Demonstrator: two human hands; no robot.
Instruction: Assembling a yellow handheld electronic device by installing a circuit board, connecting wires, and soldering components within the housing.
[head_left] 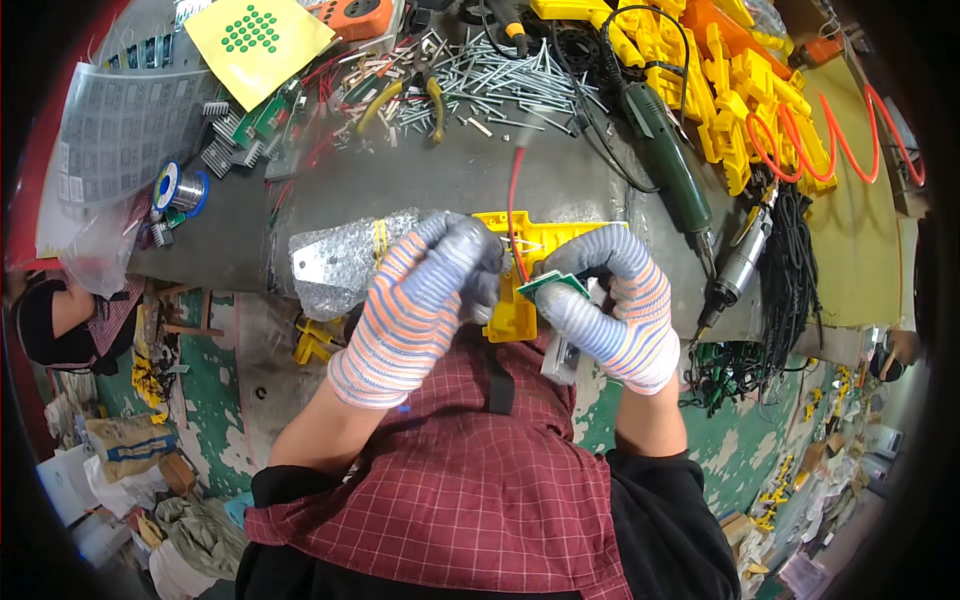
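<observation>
Both of my hands wear striped, grey-tipped work gloves. Between its thumb and fingers, my right hand [615, 310] pinches a small green circuit board [553, 282]. A red wire [514, 205] rises from the board's left end, a dark one beside it. My left hand [425, 300] is just left of the board with its fingers curled together; whatever they hold, if anything, is hidden. Beneath both hands lies a yellow plastic housing [512, 320] at the bench's near edge, partly covered by the gloves. A pale grey part [560, 362] shows below my right hand.
Clear bubble wrap [335, 268] lies left of the housing. A green power tool [665, 150] and a silver screwdriver [740, 260] with a red coiled hose [790, 150] are at right. Farther back are loose screws [500, 75], yellow-handled pliers [430, 95], yellow housings [745, 85] and a solder spool [180, 188].
</observation>
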